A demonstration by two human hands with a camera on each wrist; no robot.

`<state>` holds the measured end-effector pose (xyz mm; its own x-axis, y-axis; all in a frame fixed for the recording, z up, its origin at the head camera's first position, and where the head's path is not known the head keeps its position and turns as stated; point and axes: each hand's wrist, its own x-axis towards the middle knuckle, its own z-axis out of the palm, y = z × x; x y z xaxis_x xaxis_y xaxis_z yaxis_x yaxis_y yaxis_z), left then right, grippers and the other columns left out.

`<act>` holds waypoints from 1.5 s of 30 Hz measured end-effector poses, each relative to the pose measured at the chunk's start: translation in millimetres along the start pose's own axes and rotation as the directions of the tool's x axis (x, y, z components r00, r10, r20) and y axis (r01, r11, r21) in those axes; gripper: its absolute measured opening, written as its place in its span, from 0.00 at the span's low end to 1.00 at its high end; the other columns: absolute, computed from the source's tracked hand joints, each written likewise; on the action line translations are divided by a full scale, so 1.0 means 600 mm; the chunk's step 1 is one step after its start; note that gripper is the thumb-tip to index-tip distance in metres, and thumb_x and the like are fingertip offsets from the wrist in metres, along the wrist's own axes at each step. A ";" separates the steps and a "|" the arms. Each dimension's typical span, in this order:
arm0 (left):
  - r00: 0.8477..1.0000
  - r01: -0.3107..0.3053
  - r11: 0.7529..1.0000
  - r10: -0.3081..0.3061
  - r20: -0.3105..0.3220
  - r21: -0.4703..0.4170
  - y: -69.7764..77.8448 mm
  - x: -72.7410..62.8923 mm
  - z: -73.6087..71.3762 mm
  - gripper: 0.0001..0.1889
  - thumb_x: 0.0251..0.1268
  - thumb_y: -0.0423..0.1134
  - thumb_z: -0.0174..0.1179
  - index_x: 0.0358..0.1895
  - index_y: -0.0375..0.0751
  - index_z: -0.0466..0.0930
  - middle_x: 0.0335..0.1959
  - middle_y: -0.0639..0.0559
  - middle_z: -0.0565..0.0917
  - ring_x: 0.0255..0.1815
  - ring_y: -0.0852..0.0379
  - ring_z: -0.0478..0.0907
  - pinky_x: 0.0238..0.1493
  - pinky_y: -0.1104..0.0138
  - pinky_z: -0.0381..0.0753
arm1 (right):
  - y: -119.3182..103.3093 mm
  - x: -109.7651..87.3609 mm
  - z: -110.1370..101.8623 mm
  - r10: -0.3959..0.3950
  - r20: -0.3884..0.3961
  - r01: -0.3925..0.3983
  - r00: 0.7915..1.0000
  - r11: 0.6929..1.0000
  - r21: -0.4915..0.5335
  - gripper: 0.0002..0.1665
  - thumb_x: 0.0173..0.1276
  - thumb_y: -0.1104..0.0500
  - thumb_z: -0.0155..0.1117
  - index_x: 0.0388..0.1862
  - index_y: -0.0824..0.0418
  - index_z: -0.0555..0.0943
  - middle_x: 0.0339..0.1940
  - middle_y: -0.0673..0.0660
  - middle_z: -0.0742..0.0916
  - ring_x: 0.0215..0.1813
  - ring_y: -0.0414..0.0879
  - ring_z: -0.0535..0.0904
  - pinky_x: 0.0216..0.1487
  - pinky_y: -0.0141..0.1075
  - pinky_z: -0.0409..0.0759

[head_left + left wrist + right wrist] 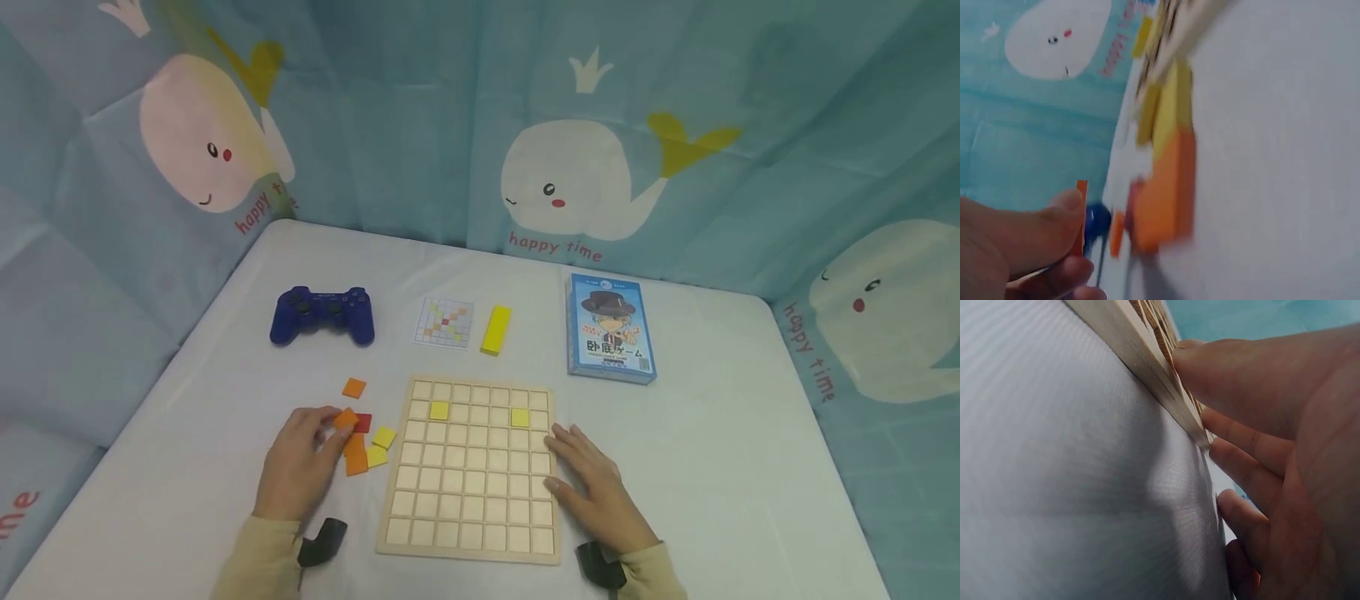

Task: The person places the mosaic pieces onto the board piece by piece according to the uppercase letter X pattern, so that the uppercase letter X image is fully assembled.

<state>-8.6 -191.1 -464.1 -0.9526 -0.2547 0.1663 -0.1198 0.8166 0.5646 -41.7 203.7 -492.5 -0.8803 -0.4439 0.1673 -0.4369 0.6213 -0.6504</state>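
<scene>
My left hand pinches an orange square tile between thumb and fingers; in the left wrist view the tile is edge-on. Below and beside it lie a red tile, more orange tiles and two yellow tiles. One separate orange tile is farther back. To the right is a wooden grid board, with a yellow tile at the second row's left and another yellow tile at its right. My right hand rests at the board's right edge, fingers extended.
Behind the board lie a printed pattern card and a yellow block. A blue game controller sits back left, a blue game box back right. Whale-printed curtains hang around the white table.
</scene>
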 end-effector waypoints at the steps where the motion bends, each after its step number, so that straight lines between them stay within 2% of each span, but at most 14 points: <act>1: 0.999 -0.045 0.999 0.045 -0.005 -0.019 0.011 0.001 0.002 0.17 0.59 0.39 0.67 0.50 0.36 0.79 0.41 0.46 0.78 0.36 0.53 0.72 0.36 0.59 0.73 | 0.000 0.000 -0.001 -0.005 -0.002 0.005 1.000 1.000 -0.001 0.31 0.65 0.52 0.65 0.67 0.53 0.72 0.72 0.53 0.70 0.74 0.60 0.59 0.65 0.65 0.57; 3: 0.990 -0.142 0.988 0.141 -0.010 -0.059 0.033 0.005 0.011 0.16 0.57 0.38 0.68 0.48 0.38 0.80 0.39 0.49 0.78 0.35 0.55 0.72 0.34 0.60 0.73 | 0.001 0.001 -0.001 -0.006 -0.002 0.005 1.000 1.000 -0.007 0.31 0.65 0.52 0.65 0.67 0.53 0.71 0.72 0.53 0.70 0.74 0.60 0.59 0.65 0.65 0.57; 5: 0.972 -0.233 0.968 0.234 0.004 -0.093 0.053 0.009 0.024 0.16 0.56 0.38 0.69 0.47 0.39 0.81 0.39 0.50 0.79 0.36 0.56 0.75 0.37 0.60 0.76 | 0.001 0.001 -0.002 -0.005 -0.003 0.005 1.000 1.000 -0.008 0.31 0.65 0.52 0.65 0.67 0.53 0.71 0.72 0.53 0.70 0.74 0.60 0.59 0.65 0.65 0.57; 8: 0.944 -0.311 0.941 0.322 0.067 -0.130 0.080 0.015 0.045 0.16 0.56 0.40 0.69 0.47 0.41 0.81 0.41 0.52 0.79 0.38 0.56 0.76 0.39 0.60 0.78 | 0.003 0.000 -0.001 -0.006 -0.004 0.006 1.000 1.000 -0.006 0.31 0.66 0.51 0.65 0.67 0.52 0.71 0.72 0.52 0.70 0.74 0.60 0.59 0.66 0.65 0.57; 14: 0.900 -0.368 0.921 0.387 0.200 -0.125 0.109 0.026 0.084 0.13 0.57 0.43 0.68 0.45 0.44 0.82 0.42 0.53 0.77 0.38 0.57 0.75 0.41 0.62 0.78 | 0.005 -0.001 0.001 -0.006 0.000 0.006 1.000 1.000 0.011 0.31 0.66 0.51 0.64 0.68 0.51 0.71 0.72 0.51 0.70 0.74 0.59 0.58 0.66 0.65 0.57; 18: 0.883 -0.395 0.911 0.412 0.227 -0.117 0.114 0.029 0.097 0.12 0.57 0.42 0.68 0.44 0.45 0.83 0.41 0.53 0.76 0.38 0.57 0.73 0.40 0.62 0.77 | 0.003 0.000 0.000 0.005 0.014 -0.005 1.000 1.000 0.011 0.31 0.66 0.51 0.64 0.68 0.50 0.70 0.72 0.51 0.69 0.75 0.59 0.57 0.66 0.65 0.55; 23: 0.869 -0.431 0.895 0.446 0.214 -0.114 0.114 0.031 0.100 0.12 0.55 0.42 0.70 0.43 0.47 0.84 0.40 0.53 0.75 0.36 0.57 0.71 0.37 0.64 0.76 | 0.001 0.001 -0.002 0.018 0.017 -0.018 1.000 1.000 0.010 0.32 0.66 0.51 0.64 0.68 0.50 0.70 0.72 0.51 0.69 0.75 0.59 0.57 0.67 0.65 0.55; 32: 0.856 -0.469 0.880 0.474 0.206 -0.073 0.111 0.027 0.107 0.13 0.56 0.43 0.69 0.45 0.51 0.83 0.42 0.51 0.75 0.38 0.56 0.71 0.35 0.64 0.74 | 0.001 0.000 -0.001 -0.001 0.015 0.001 1.000 1.000 0.022 0.31 0.66 0.52 0.64 0.68 0.52 0.71 0.72 0.53 0.70 0.74 0.61 0.58 0.67 0.65 0.55; 36: 0.858 -0.473 0.877 0.480 0.182 -0.080 0.110 0.026 0.110 0.13 0.55 0.43 0.70 0.44 0.52 0.83 0.43 0.50 0.76 0.40 0.54 0.73 0.33 0.63 0.73 | 0.000 0.000 -0.001 0.000 0.014 -0.001 1.000 1.000 0.019 0.31 0.66 0.52 0.65 0.68 0.52 0.71 0.72 0.54 0.70 0.74 0.60 0.58 0.66 0.65 0.56; 45: 0.865 -0.463 0.883 0.470 0.174 -0.082 0.110 0.024 0.114 0.13 0.55 0.44 0.69 0.45 0.52 0.83 0.44 0.49 0.76 0.41 0.51 0.73 0.34 0.62 0.71 | 0.000 0.001 -0.002 0.024 0.021 -0.025 0.999 1.000 0.016 0.31 0.66 0.51 0.65 0.68 0.51 0.71 0.72 0.52 0.69 0.75 0.58 0.57 0.67 0.64 0.54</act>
<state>-49.4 -105.3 -479.7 -0.9294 0.2532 0.2687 0.3579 0.7965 0.4873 -42.3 204.3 -491.9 -0.8866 -0.4420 0.1360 -0.4121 0.6216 -0.6662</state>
